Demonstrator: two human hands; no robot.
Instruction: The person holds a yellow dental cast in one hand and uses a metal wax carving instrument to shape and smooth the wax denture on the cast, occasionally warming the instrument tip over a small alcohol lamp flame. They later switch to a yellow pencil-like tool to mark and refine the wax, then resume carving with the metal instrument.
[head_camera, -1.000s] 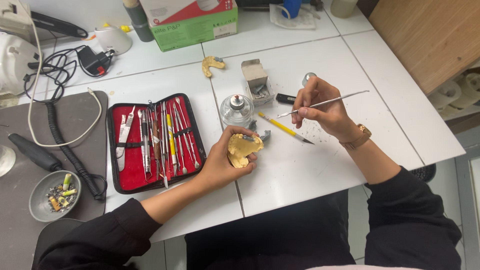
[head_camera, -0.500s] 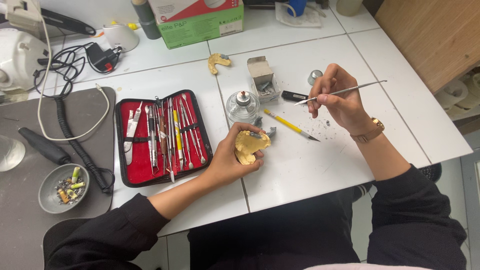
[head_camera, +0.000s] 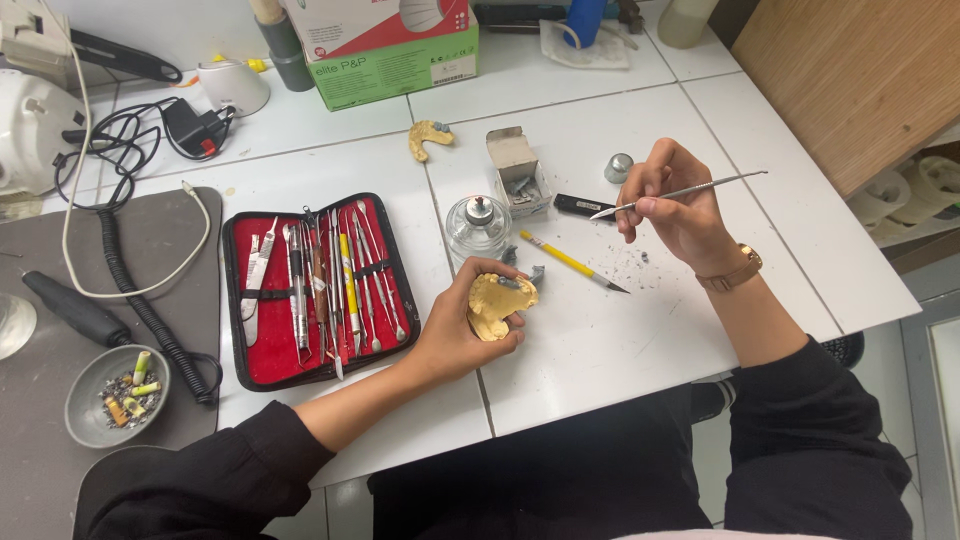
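Right hand (head_camera: 680, 205) has lifted back from the burner since half a second ago, slim metal tool (head_camera: 678, 193) pinched in its fingers.

Nearest, the left hand (head_camera: 462, 325) cups the yellow dental cast (head_camera: 498, 303). The tool's long axis runs left-right, its tip pointing left toward the glass burner (head_camera: 478, 226); the cast lies down-left of it.
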